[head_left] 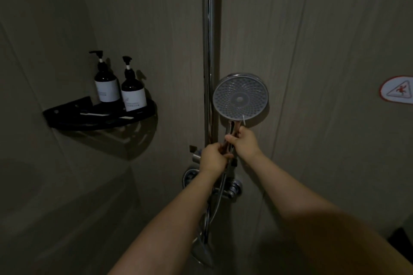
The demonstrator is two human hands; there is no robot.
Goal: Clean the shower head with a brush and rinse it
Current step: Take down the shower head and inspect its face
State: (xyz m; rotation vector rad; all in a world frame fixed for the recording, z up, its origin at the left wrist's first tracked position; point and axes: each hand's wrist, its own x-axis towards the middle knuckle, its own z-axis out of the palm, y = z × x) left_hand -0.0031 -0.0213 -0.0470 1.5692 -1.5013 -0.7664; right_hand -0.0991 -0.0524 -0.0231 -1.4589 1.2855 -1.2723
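Head view, dim light: grey tiled shower walls [312, 29] fill the scene, meeting in a corner far to the left of the hands, with broad bare wall above and to the right of them. A chrome vertical riser rail [209, 29] runs up the wall directly above the left hand. Well left of the hands, a black corner shelf [67, 110] juts from the corner, its curved front edge toward the rail, carrying two dark pump bottles with white labels [106, 83] standing side by side. Just above the right hand sits the round chrome-rimmed shower head with a grey nozzle face [240, 96], face toward the camera, its left edge just beside the rail. The right hand [244, 140] grips the chrome handle just under the head; the left hand [212, 158] is curled around the same handle lower down, the two hands nearly touching. Below them hang the chrome mixer valve [232, 187] and flexible hose [218, 203]. A red-edged slip warning sticker [397, 91] sits far right.
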